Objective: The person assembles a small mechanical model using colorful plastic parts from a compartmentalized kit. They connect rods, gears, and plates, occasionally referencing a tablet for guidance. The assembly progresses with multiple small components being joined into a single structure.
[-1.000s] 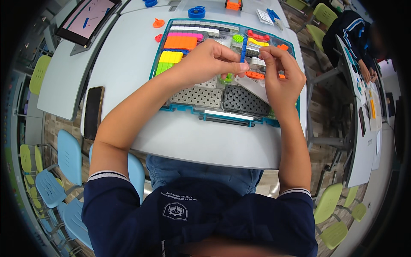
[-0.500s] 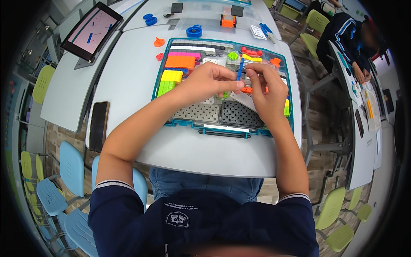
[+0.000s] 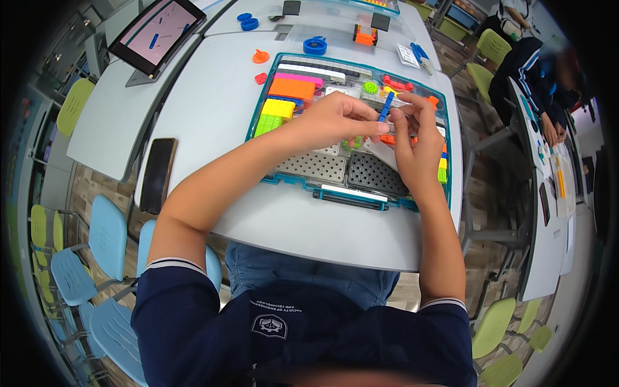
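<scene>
My left hand (image 3: pixel 342 121) pinches a slim blue building beam (image 3: pixel 386 108) between thumb and fingers, its far end tilted up and to the right. Close beside it, my right hand (image 3: pixel 418 138) has thumb and index finger drawn together near the beam; anything tiny between them is too small to name. Both hands hover over a teal-rimmed parts case (image 3: pixel 296 183) filled with colourful building pieces. Among these are orange blocks (image 3: pixel 292 88), yellow blocks (image 3: pixel 279 108), a green gear (image 3: pixel 370 87) and a dark perforated plate (image 3: pixel 377 174).
A tablet (image 3: pixel 158 35) stands at the far left, and a phone (image 3: pixel 158 175) lies at the table's left edge. Orange pieces (image 3: pixel 260 57), a blue round part (image 3: pixel 314 45) and an orange-and-black assembly (image 3: pixel 365 35) sit beyond the case. Another person (image 3: pixel 532 80) works at a right-hand table.
The view has shifted, so the case and table appear further right. My hands stay together over the case, the blue beam still in my left hand and tilted slightly more to the right.
</scene>
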{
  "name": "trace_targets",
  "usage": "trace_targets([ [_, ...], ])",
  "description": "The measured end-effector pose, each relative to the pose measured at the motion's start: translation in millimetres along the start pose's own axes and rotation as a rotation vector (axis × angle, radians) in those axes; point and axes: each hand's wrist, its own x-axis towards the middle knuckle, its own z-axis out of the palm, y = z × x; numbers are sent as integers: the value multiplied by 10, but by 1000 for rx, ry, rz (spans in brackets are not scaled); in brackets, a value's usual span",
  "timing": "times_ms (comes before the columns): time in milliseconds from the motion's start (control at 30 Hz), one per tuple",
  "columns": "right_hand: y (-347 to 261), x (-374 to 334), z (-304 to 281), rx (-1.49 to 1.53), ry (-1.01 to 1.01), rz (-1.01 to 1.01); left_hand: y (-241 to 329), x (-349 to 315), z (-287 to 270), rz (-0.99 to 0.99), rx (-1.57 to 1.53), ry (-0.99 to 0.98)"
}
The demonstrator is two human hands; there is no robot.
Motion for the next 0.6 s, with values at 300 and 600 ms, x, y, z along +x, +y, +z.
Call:
trace_targets([
  [300,49,23,-29,-99,-62,-138,97,-36,-243,117,309,-123],
  [600,61,10,-5,-76,-27,-30,-66,-816,-2997,48,1992,1040],
])
